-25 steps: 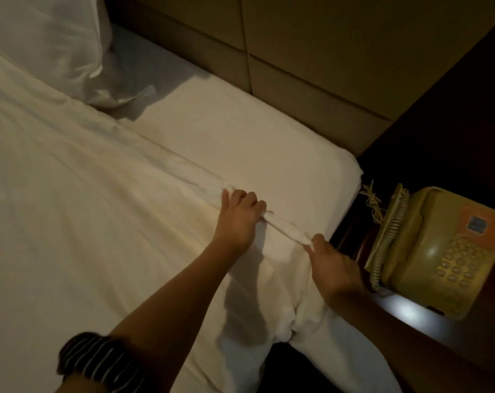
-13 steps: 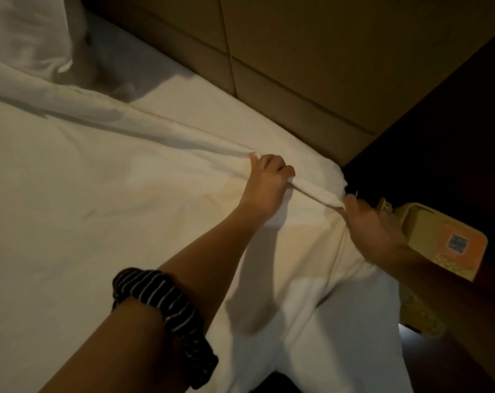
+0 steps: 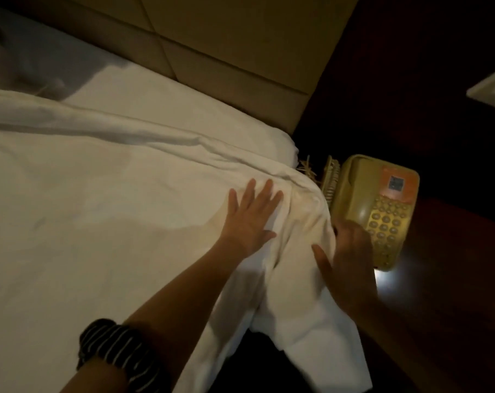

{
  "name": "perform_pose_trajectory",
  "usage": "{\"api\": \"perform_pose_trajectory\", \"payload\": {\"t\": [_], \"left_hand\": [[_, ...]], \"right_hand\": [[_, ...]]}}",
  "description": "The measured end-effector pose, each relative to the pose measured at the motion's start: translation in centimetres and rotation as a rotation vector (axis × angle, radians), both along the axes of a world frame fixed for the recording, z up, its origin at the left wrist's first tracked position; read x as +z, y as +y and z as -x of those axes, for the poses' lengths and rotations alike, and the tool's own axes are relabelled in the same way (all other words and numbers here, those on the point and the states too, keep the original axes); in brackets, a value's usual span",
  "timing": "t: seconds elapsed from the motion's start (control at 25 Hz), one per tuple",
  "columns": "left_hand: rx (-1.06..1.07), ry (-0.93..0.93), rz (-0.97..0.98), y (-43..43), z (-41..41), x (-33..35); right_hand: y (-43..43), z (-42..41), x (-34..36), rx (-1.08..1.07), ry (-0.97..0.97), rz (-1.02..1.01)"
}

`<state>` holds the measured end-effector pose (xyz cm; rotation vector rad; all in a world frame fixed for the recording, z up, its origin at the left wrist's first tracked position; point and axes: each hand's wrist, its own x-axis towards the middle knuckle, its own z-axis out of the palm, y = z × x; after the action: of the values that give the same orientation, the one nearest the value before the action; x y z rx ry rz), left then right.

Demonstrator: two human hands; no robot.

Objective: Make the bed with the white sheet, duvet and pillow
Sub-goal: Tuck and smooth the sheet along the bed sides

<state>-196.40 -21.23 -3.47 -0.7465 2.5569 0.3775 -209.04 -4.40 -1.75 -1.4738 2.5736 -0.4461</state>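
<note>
While the white duvet [image 3: 99, 222] is lying spread over most of the bed, its far edge is running in a long rumpled fold from the left side towards the right corner, and its near right corner is hanging down over the side of the mattress. The left hand [image 3: 252, 217] is pressing flat on the duvet close to that corner, palm down, fingers straight and fanned wide, gripping nothing. The right hand [image 3: 345, 259] is lying against the draped corner just right of it, fingers extended and thumb held out; it is blurred, yet it is not closing round any cloth. The two hands are sitting near each other but apart, with a ridge of fabric rising between them.

Beyond the fold, the white sheet [image 3: 198, 109] is showing bare on the far strip of mattress, reaching up to the padded headboard [image 3: 240, 38]. The pillow [image 3: 2, 52] is showing at the far left only as a pale blurred shape.

A black-and-white striped scrunchie [image 3: 118, 353] is sitting round the left forearm. To the right, a yellowish push-button telephone [image 3: 379, 205] is resting on a dark nightstand [image 3: 453, 279], just beside the bed corner and partly behind the right hand.
</note>
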Motion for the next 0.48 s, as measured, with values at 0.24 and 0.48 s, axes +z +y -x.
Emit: {"api": "perform_pose_trajectory", "payload": {"t": [0.24, 0.48], "left_hand": [[-0.158, 0.117, -0.025, 6.4, -0.2, 0.8], [-0.010, 0.031, -0.114, 8.9, 0.2, 0.5]], "right_hand": [[7.9, -5.1, -1.6, -0.467, -0.280, -0.724], [7.6, -5.2, -1.4, -0.469, -0.474, -0.499]]}}
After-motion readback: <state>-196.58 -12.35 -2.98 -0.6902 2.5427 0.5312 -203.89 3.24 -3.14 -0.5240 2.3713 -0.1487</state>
